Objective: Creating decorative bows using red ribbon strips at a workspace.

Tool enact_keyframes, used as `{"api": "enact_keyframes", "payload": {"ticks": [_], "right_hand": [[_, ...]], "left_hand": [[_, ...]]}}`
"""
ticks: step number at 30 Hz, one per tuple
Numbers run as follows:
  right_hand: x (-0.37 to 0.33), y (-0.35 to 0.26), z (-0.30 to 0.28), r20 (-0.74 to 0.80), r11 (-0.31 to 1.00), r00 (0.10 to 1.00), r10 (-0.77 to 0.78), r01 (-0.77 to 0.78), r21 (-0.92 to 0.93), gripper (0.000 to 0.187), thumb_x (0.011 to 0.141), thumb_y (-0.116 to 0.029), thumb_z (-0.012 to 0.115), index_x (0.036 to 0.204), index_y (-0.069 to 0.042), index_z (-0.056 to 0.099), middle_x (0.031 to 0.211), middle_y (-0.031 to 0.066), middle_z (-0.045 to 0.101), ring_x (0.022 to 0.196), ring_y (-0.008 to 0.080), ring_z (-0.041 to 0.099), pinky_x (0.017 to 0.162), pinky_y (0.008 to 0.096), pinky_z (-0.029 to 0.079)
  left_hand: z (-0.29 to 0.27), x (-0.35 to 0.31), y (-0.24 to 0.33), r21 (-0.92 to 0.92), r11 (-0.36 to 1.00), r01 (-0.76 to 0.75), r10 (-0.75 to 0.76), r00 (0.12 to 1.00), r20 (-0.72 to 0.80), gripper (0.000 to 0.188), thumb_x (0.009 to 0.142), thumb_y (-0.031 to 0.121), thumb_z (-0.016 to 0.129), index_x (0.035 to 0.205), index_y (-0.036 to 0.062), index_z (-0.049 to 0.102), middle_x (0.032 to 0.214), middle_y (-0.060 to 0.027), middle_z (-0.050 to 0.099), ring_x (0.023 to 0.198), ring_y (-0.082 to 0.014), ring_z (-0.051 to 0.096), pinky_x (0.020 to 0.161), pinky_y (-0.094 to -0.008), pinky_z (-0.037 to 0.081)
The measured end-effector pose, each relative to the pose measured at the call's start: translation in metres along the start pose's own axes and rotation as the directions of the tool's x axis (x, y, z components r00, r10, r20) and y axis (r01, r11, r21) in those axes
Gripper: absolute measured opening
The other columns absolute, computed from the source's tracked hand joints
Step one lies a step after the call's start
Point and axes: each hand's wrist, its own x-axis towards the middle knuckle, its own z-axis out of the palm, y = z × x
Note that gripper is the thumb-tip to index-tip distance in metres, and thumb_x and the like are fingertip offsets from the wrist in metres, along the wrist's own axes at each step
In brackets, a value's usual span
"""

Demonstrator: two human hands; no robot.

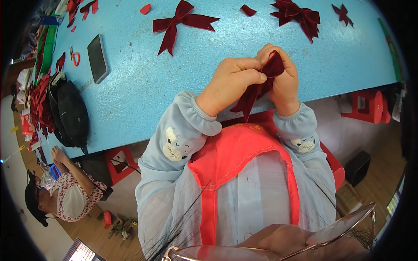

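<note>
A dark red velvet ribbon (273, 66) is held up between both of my hands at the near edge of the table, its loop on top and its tails hanging below. My left hand (235, 80) pinches it with thumb and forefinger. My right hand (285, 80) closes round its other side, with some fingertips hidden behind the fabric. Beyond my hands lies a finished-looking velvet bow (178, 24), and to its right is a fuller, layered bow (300, 18). A small ribbon scrap (248, 10) rests between them.
The blue table (143, 95) holds a phone (98, 58), orange-handled scissors (75, 58), a black bag (69, 108) and heaped red ribbon (40, 102) at left. A small bow (343, 15) lies far right. Another person (72, 191) works at the left. Red stools (368, 106) stand by the table.
</note>
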Motion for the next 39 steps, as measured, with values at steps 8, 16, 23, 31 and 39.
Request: {"api": "enact_keyframes", "payload": {"ticks": [8,16,23,31,39], "right_hand": [[0.003,-0.011,0.007,-0.030,0.981,0.981,0.194,-0.194,0.022,0.004,0.087,-0.005,0.050,0.084,-0.004,0.052,0.077,0.0038,0.048,0.071,0.0126,0.042,0.067,0.0261,0.037],[0.007,-0.008,0.002,0.296,0.971,0.953,-0.066,0.130,-0.201,0.005,0.084,-0.001,0.053,0.088,-0.004,0.053,0.073,0.0044,0.050,0.069,0.0132,0.042,0.064,0.0274,0.036],[0.000,-0.005,0.022,-0.023,0.713,0.921,-0.388,0.284,-0.641,0.014,0.080,0.005,0.053,0.091,-0.002,0.056,0.075,0.0042,0.053,0.067,0.0115,0.050,0.060,0.0230,0.041],[0.020,-0.011,0.007,0.304,0.795,0.937,-0.173,0.316,-0.519,0.013,0.087,-0.012,0.055,0.080,-0.003,0.049,0.070,0.0056,0.047,0.059,0.0169,0.040,0.054,0.0313,0.033],[0.029,-0.017,-0.003,0.606,0.271,0.772,-0.190,0.635,-0.724,0.034,0.086,-0.024,0.059,0.064,-0.003,0.044,0.057,0.0071,0.038,0.051,0.0214,0.037,0.049,0.0336,0.029]], "left_hand": [[-0.012,0.002,-0.003,-0.151,0.982,0.117,-0.102,0.990,0.102,0.013,0.079,0.011,0.058,0.083,-0.0009,0.062,0.077,0.0011,0.058,0.073,-0.0075,0.051,0.067,-0.0220,0.041],[-0.012,-0.008,-0.007,0.266,0.915,-0.303,0.298,0.953,0.059,0.016,0.076,0.014,0.058,0.082,0.0005,0.064,0.070,-0.0131,0.059,0.063,-0.0196,0.058,0.056,-0.0312,0.044],[-0.006,-0.004,-0.008,0.348,0.815,-0.463,0.509,0.860,-0.045,0.015,0.075,0.011,0.057,0.084,0.0016,0.063,0.067,-0.0130,0.055,0.059,-0.0276,0.054,0.053,-0.0358,0.043],[-0.014,-0.006,-0.010,0.333,0.816,-0.473,0.502,0.865,-0.001,0.013,0.073,0.010,0.057,0.081,0.0012,0.062,0.068,-0.0131,0.056,0.059,-0.0282,0.055,0.053,-0.0357,0.043],[-0.016,-0.005,-0.016,0.400,0.804,-0.439,0.482,0.876,-0.010,0.015,0.073,0.003,0.057,0.086,0.0000,0.064,0.069,-0.0096,0.058,0.057,-0.0188,0.054,0.052,-0.0282,0.042]]}}
